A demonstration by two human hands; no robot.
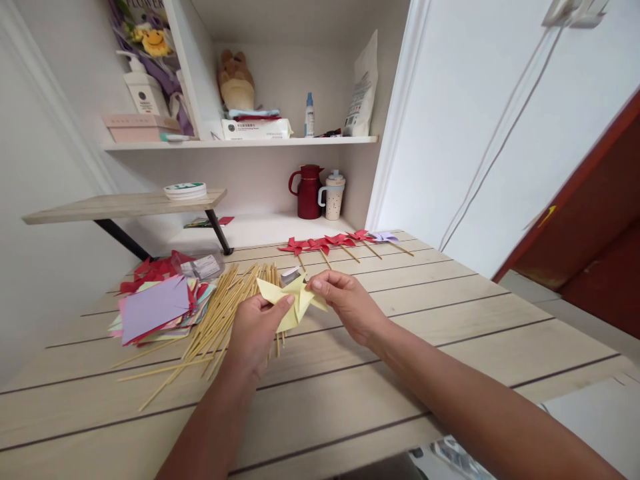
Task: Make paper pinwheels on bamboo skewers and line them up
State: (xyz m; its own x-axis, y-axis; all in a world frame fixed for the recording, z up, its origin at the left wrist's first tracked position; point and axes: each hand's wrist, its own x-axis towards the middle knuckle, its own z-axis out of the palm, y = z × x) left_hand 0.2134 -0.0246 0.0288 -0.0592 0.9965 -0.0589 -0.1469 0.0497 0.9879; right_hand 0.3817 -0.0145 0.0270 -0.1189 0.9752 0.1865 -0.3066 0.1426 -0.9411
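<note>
Pale yellow folded paper (293,300), pinwheel-shaped, held just above the table (400,373), near its middle. Left hand (255,330) grips the paper's left side, thumb pressed on top. Right hand (345,303) pinches a flap at the centre between thumb and fingertips. Just left, touching the table: loose bundle of bamboo sticks (215,320). Further left, stack of coloured paper squares (155,307). Far side: row of finished pinwheels (340,243), red and one lilac. Beyond, a red jug (306,192) on the low shelf.

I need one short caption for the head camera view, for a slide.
Both hands, left hand and right hand, fold a yellow paper pinwheel above bamboo sticks, beside coloured paper squares.
</note>
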